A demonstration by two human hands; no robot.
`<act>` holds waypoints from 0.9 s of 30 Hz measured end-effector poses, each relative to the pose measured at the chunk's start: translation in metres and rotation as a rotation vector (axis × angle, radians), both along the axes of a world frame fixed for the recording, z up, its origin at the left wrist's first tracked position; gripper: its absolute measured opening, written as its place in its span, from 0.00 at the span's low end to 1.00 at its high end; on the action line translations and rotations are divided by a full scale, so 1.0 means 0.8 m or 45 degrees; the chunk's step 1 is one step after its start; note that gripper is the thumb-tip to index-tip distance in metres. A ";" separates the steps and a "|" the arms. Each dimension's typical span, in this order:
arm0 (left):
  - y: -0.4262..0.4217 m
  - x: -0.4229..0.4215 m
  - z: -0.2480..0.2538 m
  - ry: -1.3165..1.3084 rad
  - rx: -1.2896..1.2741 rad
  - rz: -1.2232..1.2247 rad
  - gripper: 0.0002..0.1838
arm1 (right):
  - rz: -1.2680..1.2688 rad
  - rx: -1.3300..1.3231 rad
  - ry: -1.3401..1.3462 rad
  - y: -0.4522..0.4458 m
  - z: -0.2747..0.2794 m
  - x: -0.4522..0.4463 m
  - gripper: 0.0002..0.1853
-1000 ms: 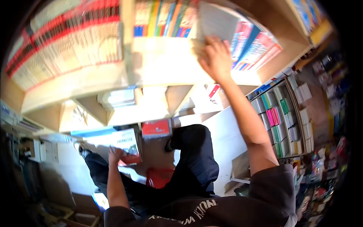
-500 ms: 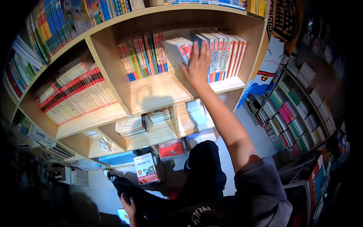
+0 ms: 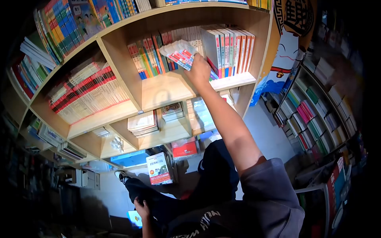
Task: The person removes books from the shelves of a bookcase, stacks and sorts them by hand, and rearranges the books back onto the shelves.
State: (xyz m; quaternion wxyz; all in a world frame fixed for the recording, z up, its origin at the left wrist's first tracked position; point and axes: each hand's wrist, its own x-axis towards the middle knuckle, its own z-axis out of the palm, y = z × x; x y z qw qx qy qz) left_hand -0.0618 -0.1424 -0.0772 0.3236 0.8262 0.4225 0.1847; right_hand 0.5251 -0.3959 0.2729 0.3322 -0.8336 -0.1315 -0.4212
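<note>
My right hand [image 3: 199, 72] is closed around a small stack of books [image 3: 179, 54] with red, white and blue spines. The stack is tilted in front of the shelf's back row, its spines facing me. To its right stands an upright row of books [image 3: 234, 53], and to its left another upright row [image 3: 147, 57]. Low down, my left hand [image 3: 142, 208] rests by my thigh, its fingers loosely apart and nothing visible in them. Beside that hand is a blue-and-white item [image 3: 135, 219] that I cannot make out.
The wooden bookcase [image 3: 119, 75] curves across the view. Red-and-white books [image 3: 87, 93] fill the left compartment. Lower compartments hold paper stacks [image 3: 143, 125]. A pile of books [image 3: 160, 169] stands on the floor by my legs. Another bookshelf [image 3: 313, 115] is at the right.
My right hand has drawn the stack left and slightly down, away from the right-hand row, and its spines have turned more toward me. The view has shifted slightly. My left hand stays by my thigh.
</note>
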 end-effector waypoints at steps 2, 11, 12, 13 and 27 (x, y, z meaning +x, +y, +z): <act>0.003 -0.004 -0.009 -0.032 0.005 0.007 0.27 | 0.040 -0.057 -0.020 0.001 -0.005 -0.006 0.33; -0.035 0.069 0.069 -0.257 0.049 -0.340 0.23 | 0.314 -0.073 0.056 -0.023 0.014 -0.168 0.32; -0.047 0.094 0.093 -0.297 -0.068 -0.410 0.22 | 0.325 -0.089 0.066 -0.027 0.016 -0.196 0.32; -0.062 0.120 0.124 -0.389 -0.117 -0.540 0.22 | 0.373 -0.068 0.118 -0.031 0.018 -0.223 0.33; -0.081 0.232 0.215 -1.176 -1.182 -0.689 0.50 | 0.987 0.056 0.811 -0.013 -0.023 -0.404 0.35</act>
